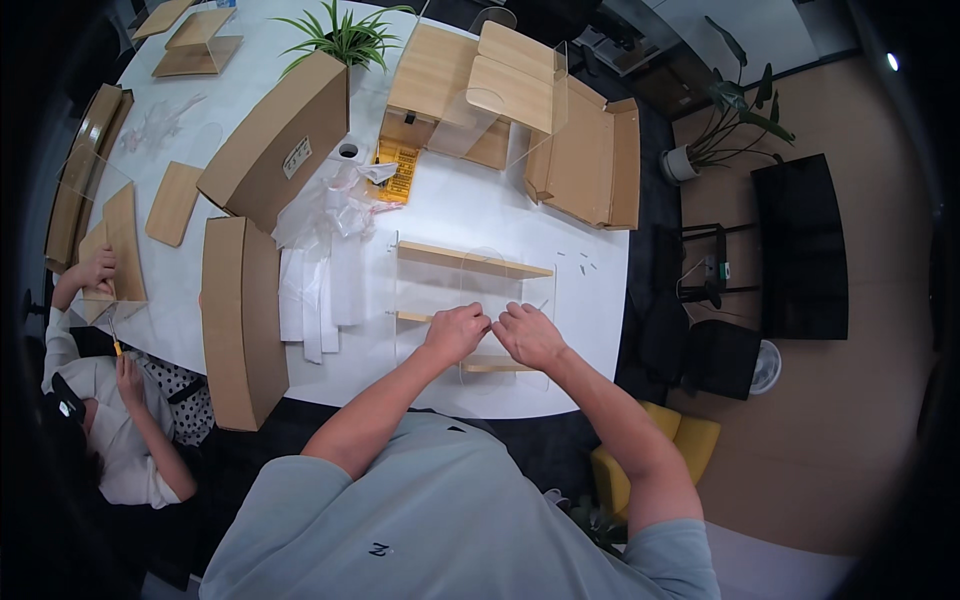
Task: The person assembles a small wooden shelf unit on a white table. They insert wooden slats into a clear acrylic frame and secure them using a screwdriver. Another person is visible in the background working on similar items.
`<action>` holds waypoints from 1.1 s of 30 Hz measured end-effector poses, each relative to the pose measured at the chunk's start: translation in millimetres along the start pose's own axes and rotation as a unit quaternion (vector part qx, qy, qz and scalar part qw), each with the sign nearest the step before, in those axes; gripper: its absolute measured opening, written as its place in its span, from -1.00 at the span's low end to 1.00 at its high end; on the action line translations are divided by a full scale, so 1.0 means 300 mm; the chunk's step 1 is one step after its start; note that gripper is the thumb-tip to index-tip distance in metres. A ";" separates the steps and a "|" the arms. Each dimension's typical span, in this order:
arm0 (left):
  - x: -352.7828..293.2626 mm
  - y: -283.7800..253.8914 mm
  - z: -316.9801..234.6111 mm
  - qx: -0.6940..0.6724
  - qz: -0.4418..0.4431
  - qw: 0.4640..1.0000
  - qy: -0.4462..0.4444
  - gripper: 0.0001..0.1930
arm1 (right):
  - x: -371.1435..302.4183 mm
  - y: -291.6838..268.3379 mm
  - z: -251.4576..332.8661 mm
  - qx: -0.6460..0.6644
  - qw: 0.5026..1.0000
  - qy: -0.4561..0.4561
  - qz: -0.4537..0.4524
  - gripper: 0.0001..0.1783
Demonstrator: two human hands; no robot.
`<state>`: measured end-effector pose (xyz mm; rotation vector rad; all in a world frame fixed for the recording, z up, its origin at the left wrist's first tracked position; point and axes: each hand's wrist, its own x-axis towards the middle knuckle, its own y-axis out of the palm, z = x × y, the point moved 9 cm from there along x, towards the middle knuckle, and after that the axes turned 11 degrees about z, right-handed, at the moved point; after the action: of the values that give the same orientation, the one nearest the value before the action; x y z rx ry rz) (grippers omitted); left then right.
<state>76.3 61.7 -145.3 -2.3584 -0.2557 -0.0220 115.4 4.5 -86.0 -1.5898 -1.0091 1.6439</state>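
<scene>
A small shelf unit of clear acrylic panels and light wooden boards (470, 260) lies on the white table (450, 205) in front of me. My left hand (456, 332) and my right hand (528, 335) meet over its middle board, fingertips pinched together on something too small to make out. A lower wooden board (490, 365) shows just beneath my hands.
Two long cardboard boxes (240, 320) (280, 140) lie to my left, with crumpled clear wrap and white foam strips (325, 250) between them. Further wooden boards and open cartons (560, 140) sit at the far side. Another person (100, 400) works at the left edge.
</scene>
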 end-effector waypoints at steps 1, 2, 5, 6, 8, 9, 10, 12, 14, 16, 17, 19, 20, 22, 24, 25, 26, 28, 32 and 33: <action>-0.001 -0.001 -0.001 0.001 -0.002 1.000 0.001 -0.95 | 0.002 -0.004 0.005 -0.009 1.000 -0.013 -0.001 -0.84; -0.001 -0.001 -0.001 0.003 -0.005 1.000 0.003 -0.96 | 0.004 -0.006 0.012 -0.017 1.000 -0.026 -0.002 -0.83; -0.005 -0.012 -0.006 0.000 -0.012 1.000 0.006 -0.97 | 0.021 0.007 0.011 -0.003 0.999 -0.013 0.041 -0.82; -0.006 -0.017 -0.008 -0.003 -0.015 1.000 0.008 -0.97 | 0.026 0.022 -0.004 0.032 0.996 0.026 0.076 -0.82; -0.005 -0.017 -0.004 -0.006 -0.014 1.000 0.006 -0.97 | 0.038 0.040 -0.018 0.102 0.979 0.100 0.146 -0.83; -0.005 -0.018 -0.002 -0.008 -0.014 1.000 0.005 -0.97 | 0.042 0.044 -0.028 0.137 0.971 0.142 0.132 -0.83; -0.004 -0.015 -0.001 -0.011 -0.011 1.000 0.003 -0.98 | 0.038 0.056 -0.035 0.170 0.960 0.185 0.120 -0.83; -0.002 -0.008 -0.001 -0.015 -0.005 1.000 0.001 -0.98 | 0.028 0.121 -0.063 0.247 0.927 0.267 0.092 -0.81; -0.002 -0.006 -0.005 -0.015 -0.007 1.000 0.006 -0.99 | 0.021 0.211 -0.102 0.334 0.876 0.342 0.059 -0.79; -0.003 -0.001 -0.003 -0.013 -0.007 1.000 0.006 -0.98 | -0.010 0.283 -0.115 0.519 0.739 0.426 0.051 -0.80; -0.005 0.003 0.001 -0.011 -0.005 1.000 0.005 -0.98 | -0.030 0.313 -0.106 0.600 0.653 0.459 0.044 -0.80; -0.003 0.011 0.004 -0.009 -0.002 1.000 0.004 -0.98 | -0.038 0.343 -0.079 0.676 0.568 0.469 0.028 -0.78; -0.003 0.014 0.005 -0.008 0.000 1.000 0.005 -0.98 | -0.039 0.355 -0.065 0.710 0.523 0.470 0.021 -0.77; -0.004 0.007 0.008 -0.006 0.000 1.000 0.007 -0.98 | -0.043 0.298 -0.103 0.612 0.658 0.437 0.043 -0.78; -0.004 -0.007 -0.007 -0.007 -0.002 1.000 0.011 -0.98 | -0.051 0.199 -0.121 0.459 0.797 0.390 0.041 -0.76; -0.007 0.000 -0.003 -0.014 0.002 1.000 0.005 -0.95 | -0.051 0.117 -0.112 0.354 0.865 0.356 0.025 -0.74; -0.009 0.003 0.005 -0.020 0.006 1.000 0.000 -0.93 | -0.051 0.032 -0.092 0.242 0.918 0.315 0.008 -0.72; -0.009 0.002 0.007 -0.019 0.000 1.000 0.001 -0.93 | -0.049 -0.005 -0.063 0.168 0.964 0.204 0.038 -0.80; -0.011 -0.003 -0.001 -0.007 -0.022 1.000 0.014 -0.97 | -0.044 0.026 -0.035 0.092 0.992 0.081 0.000 -0.85; -0.011 -0.005 -0.002 -0.008 -0.024 1.000 0.014 -0.97 | -0.038 0.027 -0.034 0.089 0.993 0.076 0.001 -0.85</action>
<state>72.8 61.7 -144.0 -2.3654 -0.2997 -0.0813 126.9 -8.4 -86.9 -1.5685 -0.7615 1.5418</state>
